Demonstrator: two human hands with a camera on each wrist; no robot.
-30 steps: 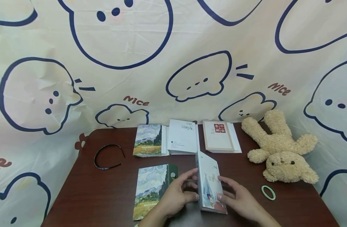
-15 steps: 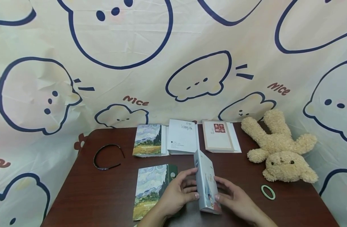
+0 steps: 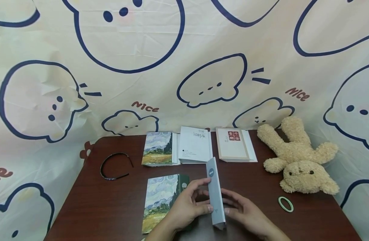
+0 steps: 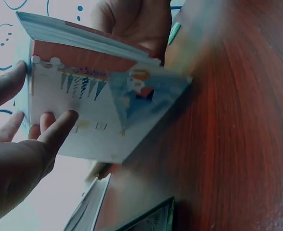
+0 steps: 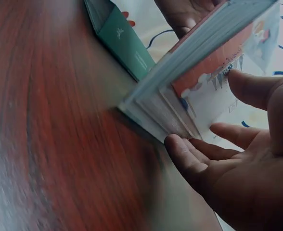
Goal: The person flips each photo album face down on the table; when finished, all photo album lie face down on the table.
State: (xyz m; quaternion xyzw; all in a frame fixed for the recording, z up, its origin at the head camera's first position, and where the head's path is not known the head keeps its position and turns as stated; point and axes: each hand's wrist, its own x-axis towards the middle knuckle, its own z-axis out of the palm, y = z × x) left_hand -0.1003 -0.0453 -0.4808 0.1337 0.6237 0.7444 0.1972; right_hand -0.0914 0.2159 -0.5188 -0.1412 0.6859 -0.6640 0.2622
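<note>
A white photo album (image 3: pixel 215 194) stands on end between both hands, its grey spine toward the head camera. My left hand (image 3: pixel 187 205) holds it from the left, with the thumb near the spine. From the other side, my right hand (image 3: pixel 247 214) holds it with bent fingers and thumb. The left wrist view shows the album's cover (image 4: pixel 83 110), with pennants and a blue tent printed on it. In the right wrist view, the stacked page edges (image 5: pixel 189 53) face up and the right thumb lies against the cover.
A landscape-painting album (image 3: pixel 160 201) with a green strip lies left of the hands. Behind stand another painted album (image 3: pixel 157 147), a white album (image 3: pixel 194 144) and one with red characters (image 3: pixel 232 144). A black headband (image 3: pixel 101 167), a teddy bear (image 3: pixel 299 157) and a green ring (image 3: pixel 285 204) lie around.
The album has turned so its printed cover swings out of the head view and its spine faces the camera. My right hand has shifted left with it; the left hand stays nearly in place.
</note>
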